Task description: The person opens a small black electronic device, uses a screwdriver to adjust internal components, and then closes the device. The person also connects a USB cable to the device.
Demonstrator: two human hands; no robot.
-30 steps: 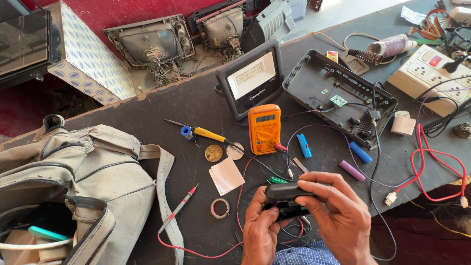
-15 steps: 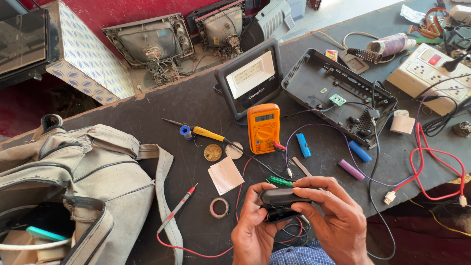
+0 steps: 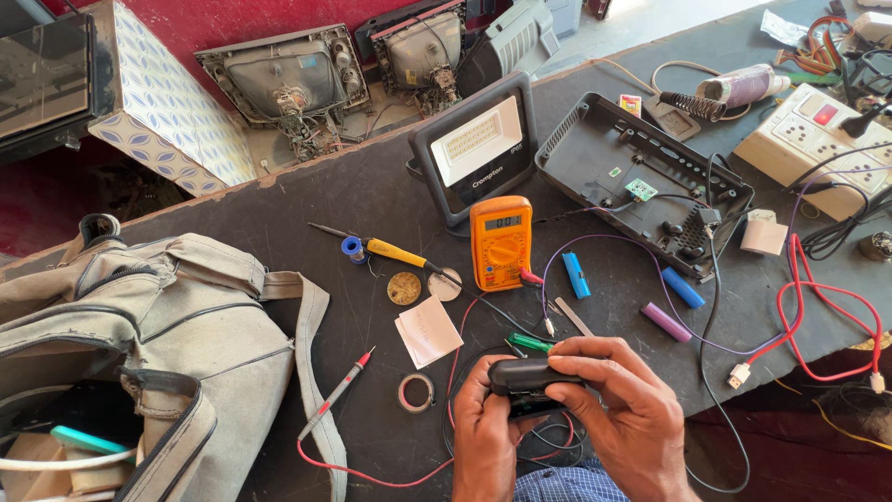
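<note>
Change: both hands sit slightly lower and nearer the table's near edge than half a second ago, with the black case gripped much as it was; nothing else on the table has shifted.
Case: black case [image 3: 526, 376], small and rounded, held above the table between both hands.
Long axis: runs left to right across the body, nearly level, one end in each hand.
Left hand: left hand [image 3: 485, 429] clamps the case's left end from below, thumb up along the near side.
Right hand: right hand [image 3: 621, 409] wraps over the top and right end, fingers [image 3: 576, 351] curled across the far edge.
Nearer hand: neither; both are touching it, though the right covers more of it.
Under the case: a dark part pokes out beneath; what it is cannot be told.
Just beyond the hands: green screwdriver [image 3: 530, 342] and tweezers [image 3: 573, 317].
Further ahead: orange multimeter [image 3: 501, 244], its red probe [image 3: 336, 394] lying left of the left hand.
Left of hands: tape roll [image 3: 415, 391] and paper slip [image 3: 428, 330].
Right of hands: purple cell [image 3: 665, 322], apart from them.
Far left: grey bag [image 3: 177, 325].
</note>
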